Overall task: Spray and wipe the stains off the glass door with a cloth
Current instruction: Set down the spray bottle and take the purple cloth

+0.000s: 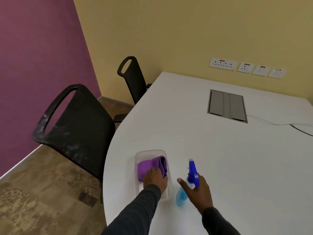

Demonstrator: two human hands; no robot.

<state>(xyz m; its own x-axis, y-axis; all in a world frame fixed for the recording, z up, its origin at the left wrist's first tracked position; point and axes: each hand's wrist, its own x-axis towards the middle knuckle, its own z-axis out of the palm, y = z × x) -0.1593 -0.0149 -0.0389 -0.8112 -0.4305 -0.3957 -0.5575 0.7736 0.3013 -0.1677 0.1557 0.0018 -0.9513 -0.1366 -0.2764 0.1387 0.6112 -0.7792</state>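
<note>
A folded purple cloth (pixel 150 166) lies in a clear plastic tray (pixel 149 152) near the rounded front edge of the white table (pixel 220 158). My left hand (pixel 155 179) rests on the near end of the cloth, fingers curled over it. To the right stands a spray bottle (pixel 182 195) with blue liquid and a blue trigger head (pixel 193 172). My right hand (pixel 197 190) wraps the bottle's neck from the right side, thumb stretched out to the left. No glass door is in view.
Two black office chairs (pixel 79 122) (pixel 133 77) stand along the table's left side. A grey cable hatch (pixel 227 106) is set into the tabletop, with cables (pixel 279 123) running right. Wall sockets (pixel 245 67) line the yellow wall.
</note>
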